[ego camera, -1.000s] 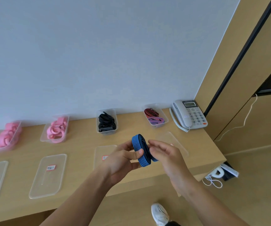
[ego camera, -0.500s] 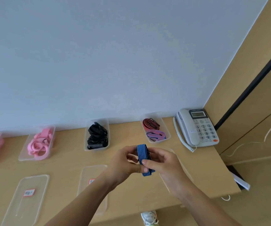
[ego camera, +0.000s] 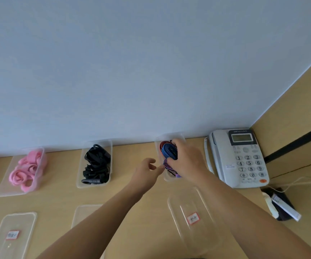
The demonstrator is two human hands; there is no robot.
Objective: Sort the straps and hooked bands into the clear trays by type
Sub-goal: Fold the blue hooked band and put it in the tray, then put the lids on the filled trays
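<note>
One blue band (ego camera: 168,151) sits inside the rightmost clear tray (ego camera: 166,178), long axis roughly toward the wall, gripped by the right hand (ego camera: 187,162), while the left hand (ego camera: 145,171) hovers just beside the tray, fingers loosely open, holding nothing.

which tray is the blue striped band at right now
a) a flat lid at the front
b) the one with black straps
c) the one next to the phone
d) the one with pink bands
c: the right hand holds the blue striped band at the clear tray beside the phone, above a red band and a purple band.
</note>
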